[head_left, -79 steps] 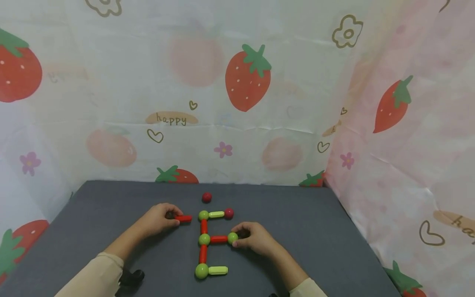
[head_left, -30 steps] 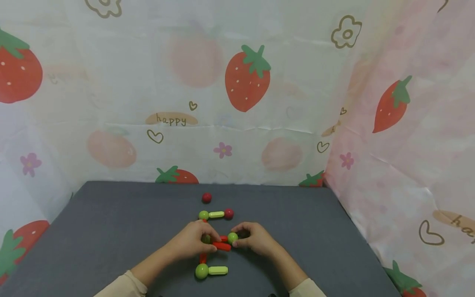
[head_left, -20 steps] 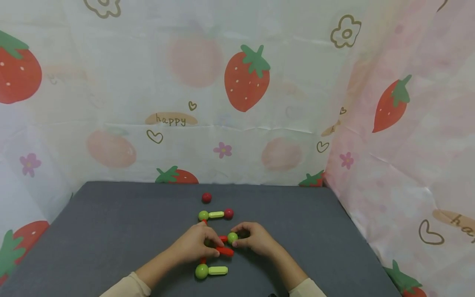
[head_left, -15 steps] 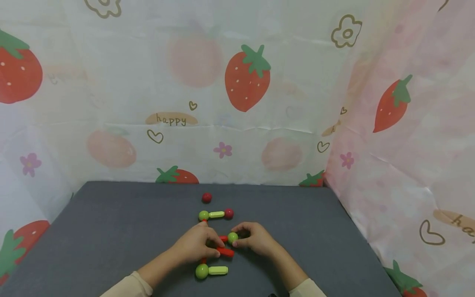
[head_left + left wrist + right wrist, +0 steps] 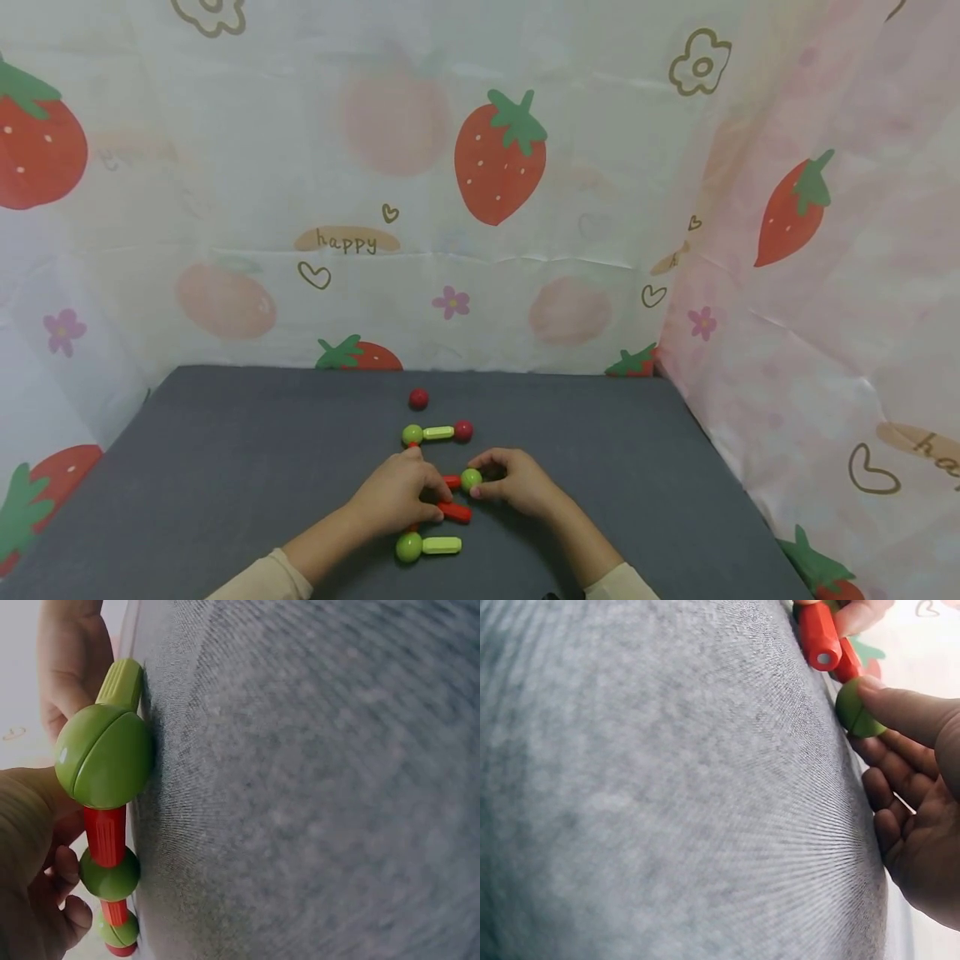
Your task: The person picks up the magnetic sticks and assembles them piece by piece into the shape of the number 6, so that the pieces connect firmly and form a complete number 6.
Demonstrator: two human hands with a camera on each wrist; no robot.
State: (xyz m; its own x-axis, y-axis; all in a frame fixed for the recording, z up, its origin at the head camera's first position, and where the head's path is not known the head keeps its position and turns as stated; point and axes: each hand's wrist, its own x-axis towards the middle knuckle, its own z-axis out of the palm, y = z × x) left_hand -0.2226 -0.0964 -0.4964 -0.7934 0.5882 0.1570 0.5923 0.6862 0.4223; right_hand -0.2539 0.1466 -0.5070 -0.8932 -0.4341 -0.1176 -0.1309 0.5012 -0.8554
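Observation:
On the grey table lies a figure of magnetic balls and rods. My left hand [image 5: 401, 493] reaches over its spine and pinches a loose red magnetic rod [image 5: 456, 512]; the rod's metal-tipped end faces the camera in the right wrist view. My right hand [image 5: 521, 482] grips the green ball [image 5: 471, 480] between thumb and fingers, at the end of the figure's middle red rod [image 5: 451, 482]. The held rod lies just nearer than that middle rod. Part of the spine and its middle ball are hidden behind my left hand in the head view.
At the far end of the figure, a light green rod [image 5: 438, 433] joins a green ball [image 5: 412, 435] to a red ball [image 5: 463, 430]. The near green ball [image 5: 408, 547] carries another light green rod [image 5: 442, 545]. A separate red ball [image 5: 418, 399] lies beyond.
My left hand has carried the red rod from left of the figure, across the spine, to beside the middle rod. Lately it has barely moved. My right hand has stayed on the green ball.

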